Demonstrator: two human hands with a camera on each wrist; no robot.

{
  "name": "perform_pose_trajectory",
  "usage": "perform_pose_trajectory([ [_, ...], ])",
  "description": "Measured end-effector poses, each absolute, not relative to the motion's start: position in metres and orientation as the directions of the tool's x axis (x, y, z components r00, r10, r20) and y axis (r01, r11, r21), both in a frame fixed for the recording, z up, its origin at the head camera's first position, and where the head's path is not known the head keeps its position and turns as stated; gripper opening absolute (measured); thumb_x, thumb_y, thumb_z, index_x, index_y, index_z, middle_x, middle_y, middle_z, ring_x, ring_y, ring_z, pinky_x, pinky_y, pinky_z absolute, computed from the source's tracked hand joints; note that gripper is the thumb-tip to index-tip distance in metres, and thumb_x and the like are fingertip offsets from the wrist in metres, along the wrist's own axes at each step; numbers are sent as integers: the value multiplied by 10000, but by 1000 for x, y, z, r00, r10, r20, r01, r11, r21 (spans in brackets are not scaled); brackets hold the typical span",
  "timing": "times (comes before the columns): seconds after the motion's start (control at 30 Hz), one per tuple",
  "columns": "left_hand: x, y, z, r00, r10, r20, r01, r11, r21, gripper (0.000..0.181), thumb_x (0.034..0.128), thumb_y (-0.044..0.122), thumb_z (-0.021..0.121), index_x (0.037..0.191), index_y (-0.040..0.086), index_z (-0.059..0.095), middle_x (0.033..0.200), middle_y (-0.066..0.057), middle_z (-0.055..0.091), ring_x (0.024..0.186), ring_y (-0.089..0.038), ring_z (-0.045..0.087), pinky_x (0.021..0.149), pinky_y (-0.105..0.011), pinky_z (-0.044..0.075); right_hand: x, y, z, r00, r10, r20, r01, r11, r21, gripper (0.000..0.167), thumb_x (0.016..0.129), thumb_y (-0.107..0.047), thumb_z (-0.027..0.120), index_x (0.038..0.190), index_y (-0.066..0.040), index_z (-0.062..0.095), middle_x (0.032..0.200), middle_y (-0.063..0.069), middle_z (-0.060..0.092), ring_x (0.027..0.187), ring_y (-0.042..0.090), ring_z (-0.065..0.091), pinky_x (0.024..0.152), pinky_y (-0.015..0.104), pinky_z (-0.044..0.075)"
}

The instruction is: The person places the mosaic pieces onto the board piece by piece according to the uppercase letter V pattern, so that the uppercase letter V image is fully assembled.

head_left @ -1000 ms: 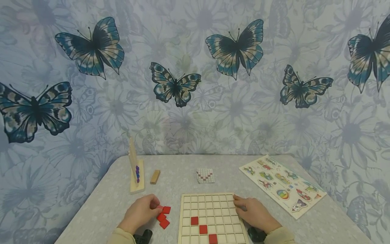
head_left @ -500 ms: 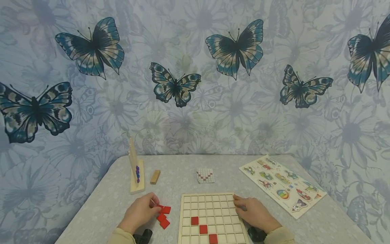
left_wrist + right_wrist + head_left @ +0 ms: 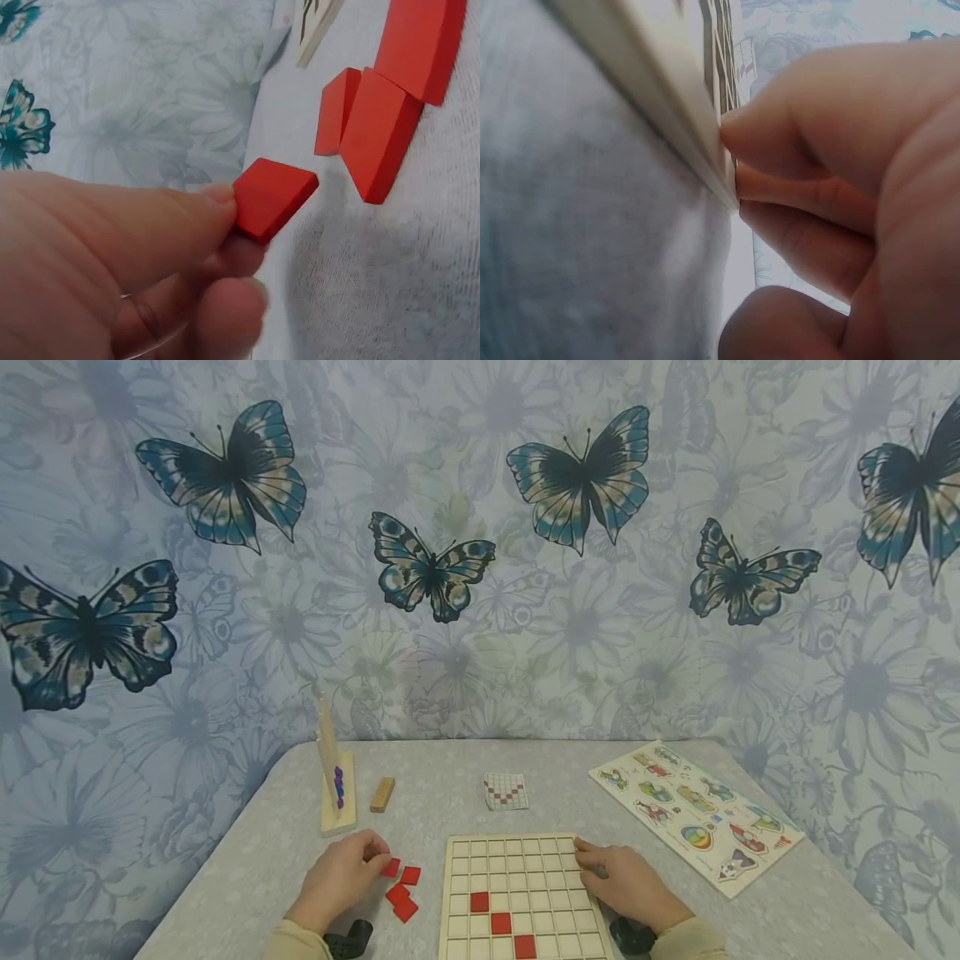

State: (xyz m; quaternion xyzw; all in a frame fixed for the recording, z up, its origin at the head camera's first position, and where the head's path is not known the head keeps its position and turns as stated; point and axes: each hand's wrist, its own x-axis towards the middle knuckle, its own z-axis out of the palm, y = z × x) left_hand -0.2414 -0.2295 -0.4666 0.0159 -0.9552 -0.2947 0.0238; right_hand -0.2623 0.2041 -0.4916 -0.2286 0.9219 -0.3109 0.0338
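Red tile [image 3: 274, 196] is being pinched between thumb and finger of left hand [image 3: 341, 877], near loose red tiles [image 3: 406, 909], left of grid board [image 3: 538, 901]; height above tabletop [image 3: 247, 893] hard to judge. Right hand [image 3: 628, 883] is gripping the board's far right corner.

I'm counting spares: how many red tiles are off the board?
4: one tile pinched by the left hand, three others on the table beside it. More may hide behind the hand.
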Motion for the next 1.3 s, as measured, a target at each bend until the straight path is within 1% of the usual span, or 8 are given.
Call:
perform_pose_trajectory([
  [0.1, -242, -227, -465, -995, -46, 84, 9, 825, 566, 82, 943, 228, 751, 949, 178, 687, 863, 67, 672, 713, -127, 551, 594, -319, 456, -262, 204, -492, -894, -441, 82, -402, 706, -583, 397, 985, -246, 691, 1325, -42, 688, 1503, 110, 560, 1311, 441, 576, 1025, 628, 452],
  [0.3, -239, -213, -464, -991, -13, 133, 74, 774, 629, 72, 934, 236, 761, 917, 218, 693, 835, 108, 670, 752, -89, 583, 633, -310, 471, -263, 204, -492, -894, -441, 82, -402, 707, -582, 396, 986, -245, 690, 1328, -45, 688, 1504, 109, 559, 1313, 443, 573, 1026, 624, 452],
  [0.43, -236, -201, -466, -990, 57, 130, 130, 723, 678, 75, 934, 249, 763, 928, 215, 697, 820, 110, 673, 740, -98, 591, 620, -290, 490, -262, 204, -491, -894, -441, 81, -401, 705, -584, 395, 986, -239, 689, 1329, -43, 686, 1505, 110, 557, 1310, 448, 573, 1025, 629, 450],
  [0.6, -233, -188, -471, -980, 137, 147, 201, 685, 700, 75, 947, 276, 753, 936, 225, 699, 800, 125, 667, 711, -79, 595, 587, -255, 491, -262, 203, -491, -897, -435, 84, -398, 709, -582, 391, 983, -230, 692, 1326, -43, 688, 1504, 108, 559, 1306, 445, 578, 1027, 633, 447],
  [0.73, -231, -179, -476, -969, 179, 168, 246, 665, 705, 82, 954, 297, 746, 941, 230, 701, 820, 136, 669, 715, -47, 587, 572, -249, 495, -261, 202, -491, -900, -427, 84, -393, 714, -580, 388, 980, -228, 695, 1322, -46, 691, 1502, 103, 562, 1304, 443, 581, 1029, 634, 446],
  [0.93, -231, -169, -482, -959, 193, 206, 283, 672, 684, 69, 959, 305, 741, 933, 259, 698, 811, 161, 655, 623, -22, 535, 507, -246, 467, -262, 202, -491, -905, -418, 75, -380, 716, -586, 388, 981, -238, 695, 1321, -51, 694, 1509, 92, 557, 1313, 460, 566, 1039, 651, 430],
  [1.07, -233, -167, -486, -955, 199, 221, 296, 689, 662, 55, 955, 292, 747, 929, 285, 700, 802, 190, 649, 635, -4, 522, 539, -226, 455, -262, 203, -492, -907, -415, 71, -375, 721, -583, 392, 980, -250, 697, 1321, -59, 696, 1514, 83, 554, 1316, 460, 562, 1037, 650, 433],
  [1.3, -233, -165, -491, -934, 270, 236, 358, 686, 633, 70, 951, 294, 751, 916, 289, 690, 818, 199, 669, 649, 23, 531, 569, -215, 445, -262, 203, -493, -905, -420, 75, -382, 719, -581, 388, 983, -251, 691, 1320, -58, 697, 1517, 87, 550, 1309, 457, 569, 1029, 646, 443],
])
